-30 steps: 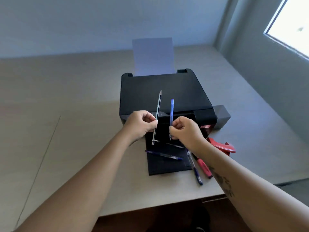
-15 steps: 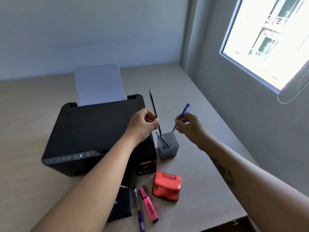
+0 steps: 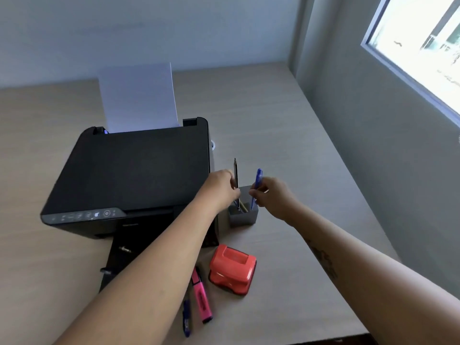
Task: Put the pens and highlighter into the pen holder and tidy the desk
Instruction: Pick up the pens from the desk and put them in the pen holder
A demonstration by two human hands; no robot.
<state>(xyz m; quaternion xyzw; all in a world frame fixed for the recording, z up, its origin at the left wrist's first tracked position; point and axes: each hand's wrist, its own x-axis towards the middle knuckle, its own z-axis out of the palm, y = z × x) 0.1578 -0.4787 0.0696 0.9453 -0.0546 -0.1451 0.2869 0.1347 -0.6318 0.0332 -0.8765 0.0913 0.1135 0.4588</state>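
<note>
A small grey pen holder point(image 3: 245, 217) stands on the desk just right of the printer. My left hand point(image 3: 220, 189) pinches a dark slim pen point(image 3: 236, 175) upright, its lower end inside the holder. My right hand point(image 3: 272, 195) grips a blue pen point(image 3: 257, 185), tip down at the holder's right side. A pink highlighter point(image 3: 202, 298) and a dark blue pen point(image 3: 186, 317) lie on the desk near the front, partly under my left forearm. Two more pens point(image 3: 124, 249) rest on the printer's black output tray.
The black printer point(image 3: 134, 175) with a white sheet point(image 3: 138, 98) upright in its feeder fills the left-centre. A red hole punch point(image 3: 232, 271) sits in front of the holder. The wall and a window point(image 3: 420, 46) close off the right; the desk's front edge is near.
Both hands have lowered their pens to the holder; the pens now stand nearly vertical with their tips in it. My view has shifted slightly left and closer.
</note>
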